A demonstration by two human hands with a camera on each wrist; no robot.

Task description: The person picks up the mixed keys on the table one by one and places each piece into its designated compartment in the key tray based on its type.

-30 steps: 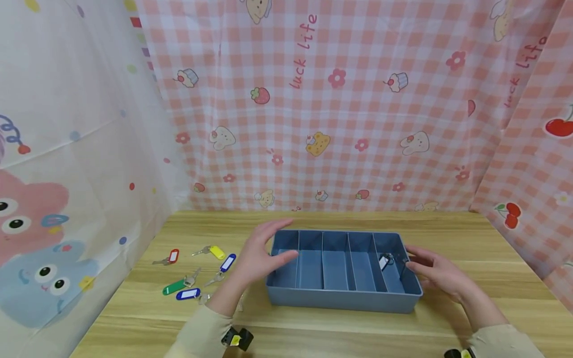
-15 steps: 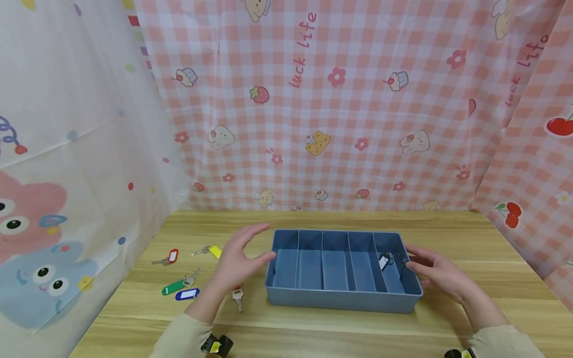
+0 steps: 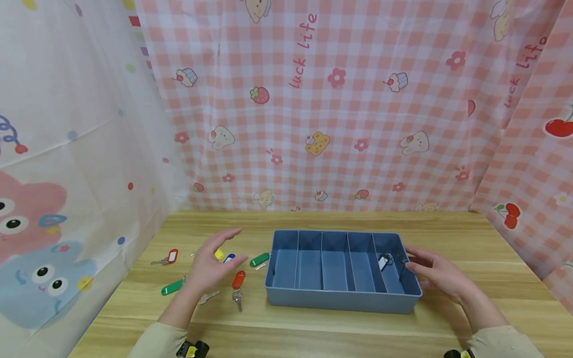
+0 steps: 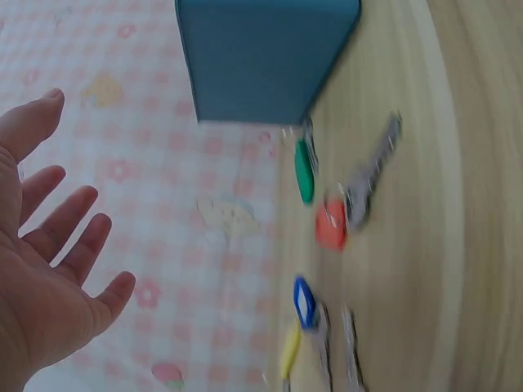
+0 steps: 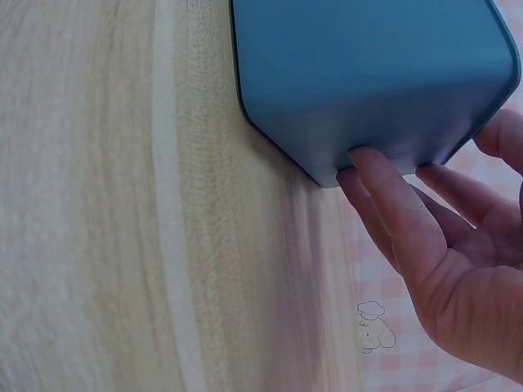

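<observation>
A blue-grey box with five upright compartments' worth of dividers is better seen as a divided box [image 3: 344, 300], standing on the table. My right hand [image 3: 440, 273] holds its right end, thumb at the rim and fingers against the outer wall. Inside the rightmost compartment lies a key tag [image 3: 384, 262] with a white label. My left hand [image 3: 210, 268] hovers over the keys on the left, fingers spread, holding nothing. Around it lie a yellow tag [image 3: 219, 254], a blue tag [image 3: 229, 258] and an orange-red tag [image 3: 238, 279] with its key. The hand and forearm partly hide other keys.
Farther left lie a key with a red tag [image 3: 172, 256] and a green tag [image 3: 172, 287]. Another green tag [image 3: 259, 259] lies close to the box's left wall. A checked pink curtain [image 3: 340, 114] hangs behind the wooden table [image 3: 331, 338].
My left hand has moved left, away from the box and over the keys, uncovering the orange-red and nearer green tags. The right hand and box have stayed put.
</observation>
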